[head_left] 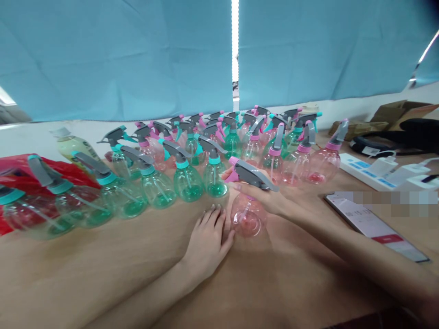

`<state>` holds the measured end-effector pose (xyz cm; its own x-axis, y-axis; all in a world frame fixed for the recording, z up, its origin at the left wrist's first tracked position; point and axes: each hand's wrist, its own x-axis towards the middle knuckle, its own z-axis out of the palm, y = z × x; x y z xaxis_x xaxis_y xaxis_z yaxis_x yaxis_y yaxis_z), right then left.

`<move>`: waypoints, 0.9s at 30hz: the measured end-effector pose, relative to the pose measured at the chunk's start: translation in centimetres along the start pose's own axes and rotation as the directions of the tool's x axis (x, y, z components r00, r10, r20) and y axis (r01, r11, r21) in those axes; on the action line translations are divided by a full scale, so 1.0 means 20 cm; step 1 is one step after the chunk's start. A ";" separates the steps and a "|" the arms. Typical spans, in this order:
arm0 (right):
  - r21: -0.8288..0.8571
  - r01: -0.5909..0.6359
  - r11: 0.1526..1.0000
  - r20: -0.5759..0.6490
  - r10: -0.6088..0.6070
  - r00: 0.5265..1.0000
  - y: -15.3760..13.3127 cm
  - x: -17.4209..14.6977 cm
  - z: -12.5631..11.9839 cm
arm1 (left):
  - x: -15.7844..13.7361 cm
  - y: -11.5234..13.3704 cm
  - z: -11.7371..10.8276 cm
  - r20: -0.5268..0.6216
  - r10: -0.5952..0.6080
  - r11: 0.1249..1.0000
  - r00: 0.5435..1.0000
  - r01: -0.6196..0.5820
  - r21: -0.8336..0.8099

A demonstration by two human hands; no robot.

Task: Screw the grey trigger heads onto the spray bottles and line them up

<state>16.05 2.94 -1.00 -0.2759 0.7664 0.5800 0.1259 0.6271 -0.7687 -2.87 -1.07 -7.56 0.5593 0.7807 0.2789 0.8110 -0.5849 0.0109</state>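
My right hand (265, 196) is wrapped round the neck of a pink spray bottle (248, 221) with a grey and pink trigger head. That bottle stands on the wooden table in front of me. Flat on the tabletop, just left of the bottle, lies my left hand (207, 244), fingers stretched forward and holding nothing. Its thumb is close to the bottle's side; whether they touch I cannot tell. Beyond its fingertips stands a green spray bottle (216, 178), part of a front row of green ones with turquoise collars. More pink spray bottles (297, 164) stand behind my right hand.
Several more spray bottles crowd the back by the wall. On the right are a phone (377, 228) showing a timer, a white power strip (363, 171) with plugged-in chargers, and a cardboard box (398, 116). A red plastic bag (44, 169) and a drink bottle (77, 146) are at left.
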 end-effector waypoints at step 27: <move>-0.196 0.015 0.981 0.097 0.004 0.995 -0.23 -0.05 -0.10 | 0.00 0.00 0.00 0.008 -0.004 1.000 1.000 0.004 -0.004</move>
<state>17.56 -0.49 2.55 -0.3666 0.7519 0.5480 0.3059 0.6537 -0.6922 -2.85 -1.06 -7.52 0.5575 0.7848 0.2707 0.8125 -0.5827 0.0161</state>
